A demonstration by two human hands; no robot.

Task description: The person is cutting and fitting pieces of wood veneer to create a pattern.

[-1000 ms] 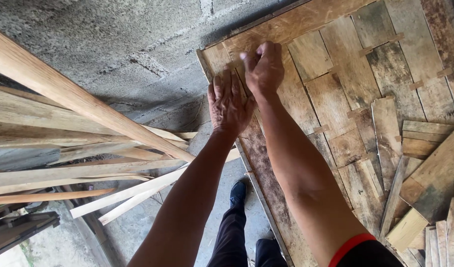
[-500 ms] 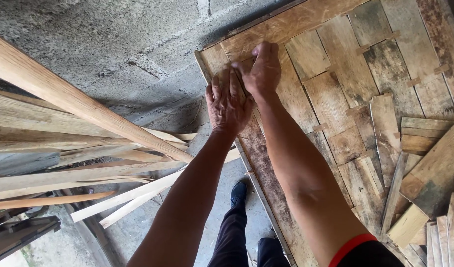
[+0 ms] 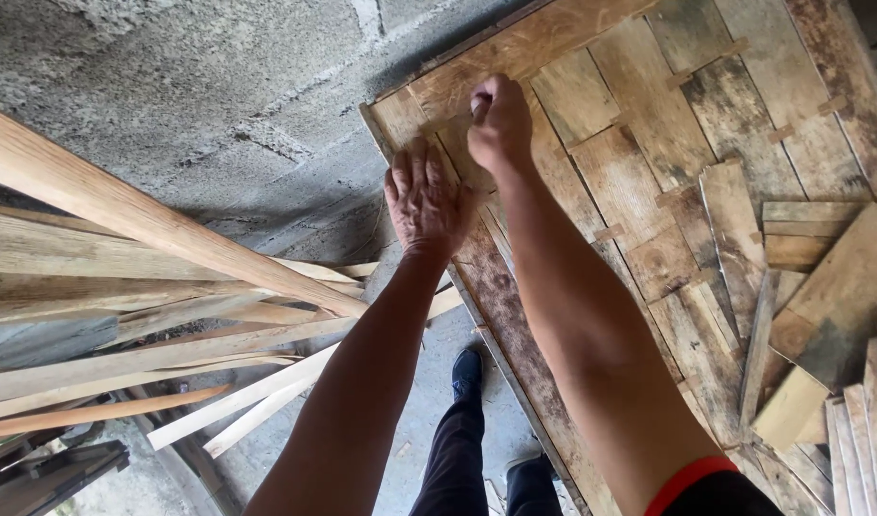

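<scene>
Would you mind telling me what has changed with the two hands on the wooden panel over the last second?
The right hand has slid a little further up the wooden panel, away from the left hand, and looks closed into a fist near the top edge; whether it grips anything is unclear. The left hand stays pressed flat on the panel's left edge. The panel and the loose planks have not moved.

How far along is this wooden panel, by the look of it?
Most of the panel already looks laid with flat boards joined by small wooden pegs. In hand: the left hand presses flat near the corner, the right hand fisted just above it. Left: loose boards piled at the right.
</scene>
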